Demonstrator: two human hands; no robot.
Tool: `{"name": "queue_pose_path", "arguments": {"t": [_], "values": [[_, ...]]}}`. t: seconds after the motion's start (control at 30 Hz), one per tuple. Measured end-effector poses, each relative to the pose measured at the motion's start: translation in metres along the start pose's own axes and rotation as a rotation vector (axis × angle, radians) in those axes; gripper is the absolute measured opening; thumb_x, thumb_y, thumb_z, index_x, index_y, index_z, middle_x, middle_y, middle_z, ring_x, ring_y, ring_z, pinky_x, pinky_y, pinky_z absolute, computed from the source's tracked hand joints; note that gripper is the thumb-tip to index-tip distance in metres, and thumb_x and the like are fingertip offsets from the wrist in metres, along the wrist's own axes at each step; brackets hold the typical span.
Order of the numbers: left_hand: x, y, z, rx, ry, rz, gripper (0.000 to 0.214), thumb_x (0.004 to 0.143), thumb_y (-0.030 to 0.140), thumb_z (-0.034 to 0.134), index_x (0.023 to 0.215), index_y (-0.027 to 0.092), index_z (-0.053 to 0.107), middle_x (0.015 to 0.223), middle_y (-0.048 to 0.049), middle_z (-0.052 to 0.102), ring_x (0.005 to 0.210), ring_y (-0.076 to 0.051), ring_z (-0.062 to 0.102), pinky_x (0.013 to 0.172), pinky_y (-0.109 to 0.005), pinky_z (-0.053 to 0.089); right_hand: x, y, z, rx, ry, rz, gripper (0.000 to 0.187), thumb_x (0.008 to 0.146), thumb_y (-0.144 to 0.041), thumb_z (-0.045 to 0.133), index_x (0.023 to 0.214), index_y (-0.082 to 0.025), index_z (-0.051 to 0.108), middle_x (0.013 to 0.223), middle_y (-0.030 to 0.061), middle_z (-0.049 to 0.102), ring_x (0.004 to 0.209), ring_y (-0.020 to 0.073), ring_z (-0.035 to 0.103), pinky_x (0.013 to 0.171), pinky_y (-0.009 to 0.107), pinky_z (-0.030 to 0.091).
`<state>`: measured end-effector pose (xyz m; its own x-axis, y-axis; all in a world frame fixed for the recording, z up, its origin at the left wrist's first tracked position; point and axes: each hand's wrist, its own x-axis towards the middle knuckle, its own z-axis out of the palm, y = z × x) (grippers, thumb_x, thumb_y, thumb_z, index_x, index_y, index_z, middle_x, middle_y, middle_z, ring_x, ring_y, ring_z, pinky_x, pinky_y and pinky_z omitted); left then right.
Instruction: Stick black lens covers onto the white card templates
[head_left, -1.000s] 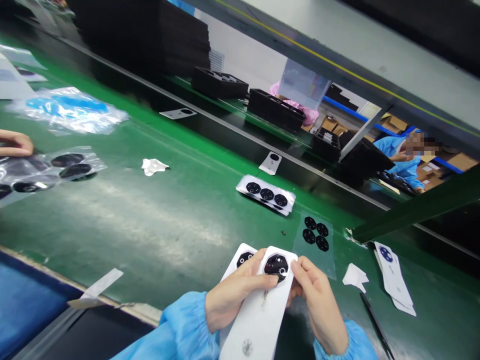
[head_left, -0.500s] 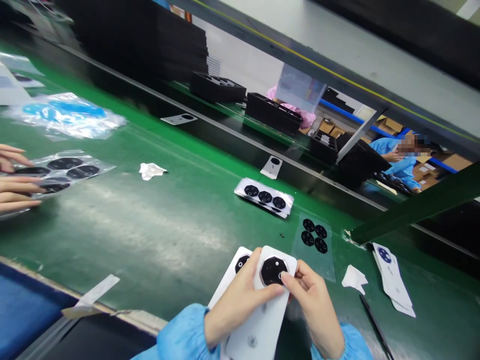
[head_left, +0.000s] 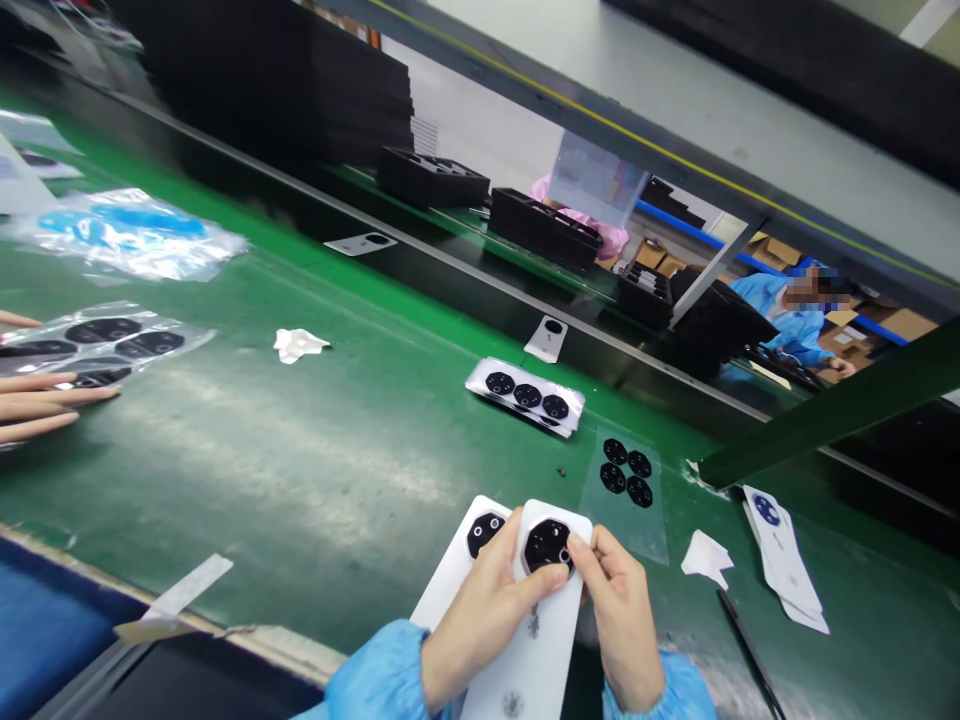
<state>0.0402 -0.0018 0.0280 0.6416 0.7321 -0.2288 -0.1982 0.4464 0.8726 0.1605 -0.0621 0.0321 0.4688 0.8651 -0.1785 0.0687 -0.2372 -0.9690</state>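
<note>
In the head view my left hand (head_left: 480, 615) grips a white phone back panel (head_left: 517, 665) by its left side, thumb lying along the lower edge of the black octagonal camera disc (head_left: 546, 535) near its top. My right hand (head_left: 619, 600) pinches the panel's upper right edge, thumb on the disc's right rim and fingers behind. Under my left hand is a second white panel (head_left: 442, 580), showing its own black disc (head_left: 482, 532) and partly covered. It is hidden whether my left fingers also hold it.
Clear film with black discs (head_left: 639, 490), a disc strip stack (head_left: 529, 395), white panels (head_left: 784, 560), a dark pen-like stick (head_left: 746, 650) and paper scraps (head_left: 706, 557) surround my hands. Another person's hand (head_left: 45, 400) touches bagged discs at left. A green post (head_left: 825, 410) slants at right.
My right thumb has shifted slightly up along the disc's rim, and more of the disc shows. At left, the other person's hands have moved over the bagged discs. The view has shifted slightly.
</note>
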Motion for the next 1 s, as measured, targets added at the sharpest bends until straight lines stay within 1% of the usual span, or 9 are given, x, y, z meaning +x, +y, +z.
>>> {"name": "queue_pose_path", "arguments": {"t": [0.1,0.17,0.23,0.33,0.43,0.57,0.7,0.83,1.0], "values": [[0.002,0.007,-0.004,-0.093,-0.153,-0.114,0.037,0.074,0.033,0.069,0.100,0.018,0.049,0.079,-0.0029,0.066,0.067,-0.016,0.062,0.059,-0.024,0.047,0.000,-0.004,-0.001,-0.055,-0.007,-0.002,0.043,0.083,-0.057,0.051,0.061,-0.021,0.040,0.051,-0.0072,0.036,0.048,0.0092,0.036,0.047,0.022,0.031],[0.003,0.013,-0.007,-0.140,-0.258,-0.152,0.038,0.076,0.036,0.068,0.101,0.017,0.047,0.070,-0.0039,0.067,0.059,-0.015,0.061,0.053,-0.022,0.044,0.001,-0.008,-0.001,-0.068,-0.026,-0.012,0.045,0.085,-0.058,0.047,0.061,-0.021,0.041,0.048,-0.0070,0.038,0.045,0.0098,0.040,0.047,0.023,0.034],[0.004,0.016,-0.008,-0.179,-0.299,-0.169,0.037,0.075,0.034,0.069,0.099,0.017,0.047,0.068,-0.0041,0.066,0.058,-0.014,0.060,0.052,-0.021,0.044,0.001,-0.012,-0.002,-0.025,-0.072,0.000,0.044,0.084,-0.060,0.047,0.063,-0.021,0.041,0.049,-0.0065,0.043,0.043,0.0100,0.042,0.045,0.023,0.036],[0.004,0.018,-0.010,-0.223,-0.295,-0.202,0.035,0.073,0.031,0.071,0.097,0.018,0.049,0.070,-0.0022,0.065,0.055,-0.012,0.058,0.050,-0.020,0.043,0.002,-0.017,-0.003,0.047,-0.137,0.042,0.043,0.080,-0.061,0.051,0.065,-0.022,0.041,0.052,-0.0066,0.048,0.036,0.0092,0.042,0.040,0.024,0.038],[0.005,0.017,-0.011,-0.269,-0.328,-0.218,0.035,0.073,0.030,0.071,0.099,0.018,0.051,0.071,-0.0023,0.065,0.054,-0.012,0.057,0.049,-0.020,0.042,0.003,-0.019,-0.004,0.066,-0.160,0.052,0.043,0.080,-0.060,0.053,0.064,-0.022,0.040,0.046,-0.0080,0.046,0.033,0.0094,0.042,0.038,0.024,0.037],[0.006,0.016,-0.012,-0.301,-0.379,-0.213,0.034,0.075,0.030,0.070,0.101,0.017,0.052,0.072,-0.0035,0.065,0.057,-0.013,0.058,0.051,-0.020,0.042,0.004,-0.018,-0.004,0.075,-0.158,0.043,0.041,0.082,-0.056,0.053,0.065,-0.022,0.040,0.044,-0.0084,0.046,0.033,0.0101,0.045,0.038,0.023,0.037],[0.007,0.017,-0.013,-0.302,-0.392,-0.221,0.037,0.074,0.030,0.071,0.103,0.017,0.053,0.073,-0.0040,0.065,0.059,-0.014,0.060,0.052,-0.021,0.042,0.003,-0.017,-0.004,0.079,-0.157,0.042,0.040,0.083,-0.055,0.053,0.065,-0.021,0.042,0.044,-0.0075,0.049,0.033,0.0098,0.047,0.037,0.023,0.038],[0.007,0.017,-0.016,-0.287,-0.408,-0.225,0.034,0.077,0.030,0.069,0.103,0.015,0.052,0.073,-0.0063,0.067,0.061,-0.015,0.061,0.053,-0.021,0.043,0.003,-0.021,-0.004,0.112,-0.136,0.079,0.041,0.079,-0.056,0.057,0.066,-0.019,0.047,0.048,-0.0050,0.054,0.037,0.0095,0.051,0.037,0.021,0.041],[0.010,0.013,-0.018,-0.313,-0.310,-0.285,0.031,0.075,0.028,0.071,0.097,0.016,0.053,0.075,-0.0036,0.066,0.057,-0.012,0.061,0.053,-0.021,0.045,0.004,-0.030,-0.003,0.229,-0.169,0.207,0.040,0.075,-0.055,0.061,0.073,-0.015,0.054,0.051,-0.0013,0.060,0.038,0.0093,0.054,0.038,0.019,0.045]]}}
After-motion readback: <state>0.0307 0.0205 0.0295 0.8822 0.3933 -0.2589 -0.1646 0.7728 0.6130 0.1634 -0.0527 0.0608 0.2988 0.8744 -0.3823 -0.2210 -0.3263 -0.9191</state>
